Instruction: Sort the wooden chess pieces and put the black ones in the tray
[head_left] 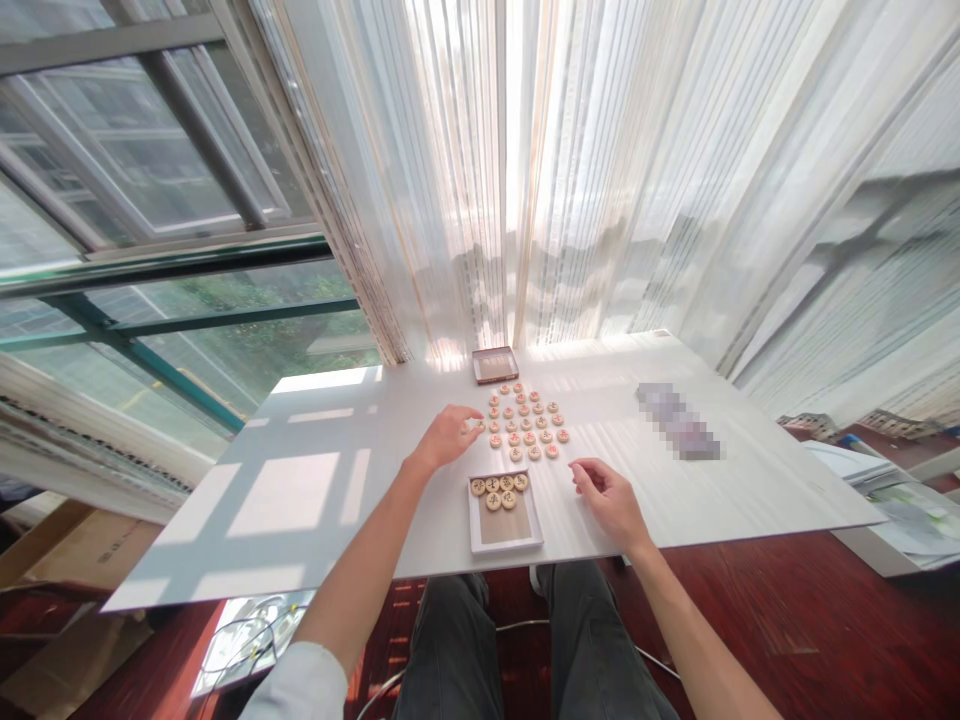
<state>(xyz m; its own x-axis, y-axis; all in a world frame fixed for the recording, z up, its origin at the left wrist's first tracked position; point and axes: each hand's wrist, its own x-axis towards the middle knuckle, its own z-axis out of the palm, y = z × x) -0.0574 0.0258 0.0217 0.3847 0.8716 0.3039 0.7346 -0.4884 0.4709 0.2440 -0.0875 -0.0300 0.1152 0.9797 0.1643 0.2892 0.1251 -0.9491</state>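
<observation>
My left hand reaches in at the left edge of a spread of round Chinese chess pieces. Its thumb and index finger close around a Chinese chess piece at that edge, partly hidden by the fingers. My right hand rests at the table, right of and nearer than the spread, fingers loosely curled with nothing visible in them. Between my forearms lies an open white box, holding several pieces in two rows at its far end. The loose pieces lie flat, many with red characters.
The box lid lies beyond the pieces. A blurred-out object lies on the right of the white table. Sheer curtains hang along the far edge, with a window at left. Papers are stacked at right.
</observation>
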